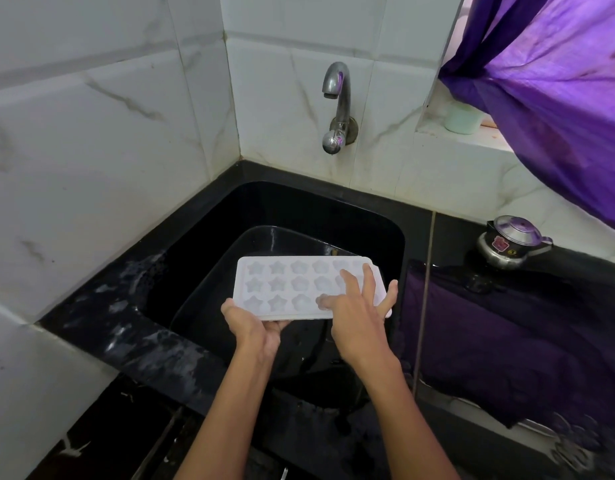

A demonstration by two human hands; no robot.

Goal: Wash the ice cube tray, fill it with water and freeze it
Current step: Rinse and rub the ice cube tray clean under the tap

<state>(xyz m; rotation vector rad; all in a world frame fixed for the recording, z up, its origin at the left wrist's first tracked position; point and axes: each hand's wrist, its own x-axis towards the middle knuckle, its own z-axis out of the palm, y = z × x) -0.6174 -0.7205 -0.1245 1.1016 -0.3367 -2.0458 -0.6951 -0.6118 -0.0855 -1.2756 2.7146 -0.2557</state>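
Tray: one white plastic ice cube tray (292,289), rectangular with rounded corners, star-shaped hollows in three rows, held over the sink.
Left hand (252,325): grips the tray's near left corner, thumb on top, fingers underneath.
Right hand (359,318): fingers spread flat over the tray's right end, fingertips in the hollows.
Sink (195,244): one, glossy black, wet, rounded corners.
Tap (337,105): one curved metal spout on the wall, dry.
Tabletop (102,313): black polished stone, wet.
Walls: white marbled tiles (91,133).
Right side: purple curtain (558,81), one small steel lidded pot (512,242).
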